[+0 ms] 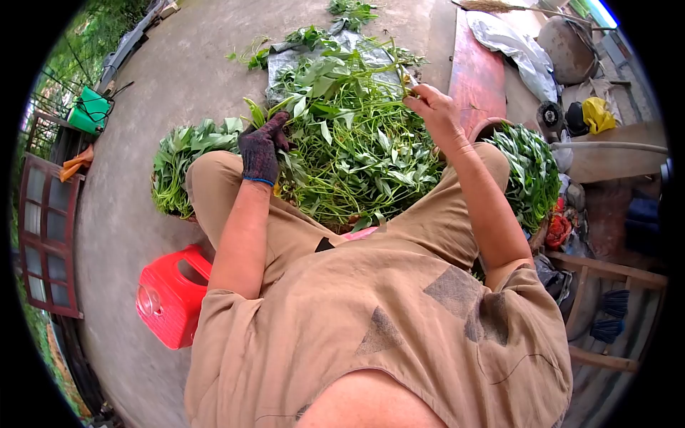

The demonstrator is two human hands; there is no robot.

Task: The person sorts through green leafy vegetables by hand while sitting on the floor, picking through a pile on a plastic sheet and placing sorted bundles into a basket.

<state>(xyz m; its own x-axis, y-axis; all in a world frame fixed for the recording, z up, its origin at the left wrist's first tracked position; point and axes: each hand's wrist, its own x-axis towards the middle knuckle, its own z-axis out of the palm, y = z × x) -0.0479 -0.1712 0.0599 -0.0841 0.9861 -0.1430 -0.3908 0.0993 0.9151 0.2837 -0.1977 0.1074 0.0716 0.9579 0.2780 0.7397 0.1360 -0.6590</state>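
A big heap of leafy green stems (357, 150) lies between my knees, partly on a grey plastic sheet (280, 63). My left hand (261, 148), in a dark knitted glove with a blue cuff, is closed around a small bunch of leafy stems (255, 112) at the heap's left side. On the right, above the heap, my bare right hand (435, 114) pinches the end of a long leafy stem (371, 70). That stem stretches leftward over the pile. My right fingertips partly hide the stem's end.
Bundled greens stand beside my left knee (187, 164) and in a basket by my right knee (528, 171). A red plastic stool (160, 303) sits at my left on the concrete floor (121, 228). White plastic sheeting (517, 53), a reddish board (478, 71) and a broom (489, 6) lie at upper right.
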